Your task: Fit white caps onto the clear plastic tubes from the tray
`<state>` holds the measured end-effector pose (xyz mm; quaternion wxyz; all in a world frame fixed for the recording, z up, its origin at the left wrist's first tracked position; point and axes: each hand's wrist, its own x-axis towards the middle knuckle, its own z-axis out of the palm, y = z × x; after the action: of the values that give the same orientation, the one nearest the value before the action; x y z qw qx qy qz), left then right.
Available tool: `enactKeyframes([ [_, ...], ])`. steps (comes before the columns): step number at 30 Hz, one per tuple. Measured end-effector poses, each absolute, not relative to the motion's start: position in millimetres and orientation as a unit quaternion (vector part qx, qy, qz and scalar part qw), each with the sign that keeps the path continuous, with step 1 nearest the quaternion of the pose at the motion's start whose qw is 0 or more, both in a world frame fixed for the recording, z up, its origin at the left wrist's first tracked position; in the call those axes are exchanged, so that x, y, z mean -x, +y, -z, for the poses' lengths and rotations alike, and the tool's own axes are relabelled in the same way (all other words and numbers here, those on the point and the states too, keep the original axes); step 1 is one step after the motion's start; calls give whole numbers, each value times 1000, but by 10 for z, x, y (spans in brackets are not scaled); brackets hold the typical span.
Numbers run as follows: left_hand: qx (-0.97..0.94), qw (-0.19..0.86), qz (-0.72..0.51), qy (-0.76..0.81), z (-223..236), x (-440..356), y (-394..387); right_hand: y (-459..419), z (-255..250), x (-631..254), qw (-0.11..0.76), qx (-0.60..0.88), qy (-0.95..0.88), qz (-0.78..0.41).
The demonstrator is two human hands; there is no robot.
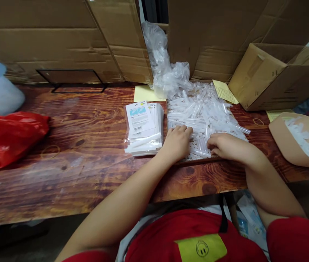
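Clear plastic tubes point(202, 109) lie in a loose, crisscrossed heap in a shallow tray point(213, 158) at the near side of the wooden table point(94, 174). The left hand point(178, 141) rests palm down over the heap's near left part, its fingers bent and side by side; whether they close on a tube cannot be told. The right hand point(220, 145) is at the near edge, its fingers curled inward and thumb close to them, with tubes just beside the fingertips; a firm grip cannot be made out. Several tubes lie between the two hands, and the bulk of the heap spreads beyond them.

Just left of the tray is a stack of flat printed packets point(143, 125) in clear sleeves, with a plain yellow sheet point(148, 94) behind it. Crumpled clear plastic point(165, 72) stands at the tray's far left corner, and a yellow dotted sheet point(224, 91) lies at its far right. Farther right are an open cardboard box point(266, 78), a rubber band point(258, 122) and a tan container point(281, 140) holding whitish pieces point(305, 136).

Toward the left, a black wire frame point(74, 70) stands before cardboard panels point(58, 40), and a red plastic bag point(11, 136) lies in front of a pale, translucent bag-like bundle point(0, 92).
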<state>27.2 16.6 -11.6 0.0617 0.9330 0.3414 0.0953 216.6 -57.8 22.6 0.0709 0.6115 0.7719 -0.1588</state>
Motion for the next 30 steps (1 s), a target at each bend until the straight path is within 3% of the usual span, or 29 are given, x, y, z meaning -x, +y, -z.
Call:
enactKeyframes([
  [5, -916, 68, -127, 375, 194, -283, 200, -596, -149, -2157, 36, -596, 788, 148],
  [11, -859, 220, -319, 334, 153, -193, 183, -585, -160, -2200, -32, -551, 819, 158],
  [17, -743, 471, -370, 298, 68, -93, 79, -575, -228, -2213, -344, -543, 745, 179],
  [20, -714, 544, -342, 280, 36, -73, 44, -568, -225, -2145, -512, -498, 677, 176],
  [22, -706, 570, -320, 271, 27, -70, 31, -560, -221, -2086, -581, -466, 646, 166],
  [25, -722, 565, -301, 262, 30, -71, 22, -556, -219, -2030, -607, -447, 633, 179],
  [30, -766, 500, -300, 271, 45, -52, 32, -573, -222, -2055, -556, -484, 640, 217],
])
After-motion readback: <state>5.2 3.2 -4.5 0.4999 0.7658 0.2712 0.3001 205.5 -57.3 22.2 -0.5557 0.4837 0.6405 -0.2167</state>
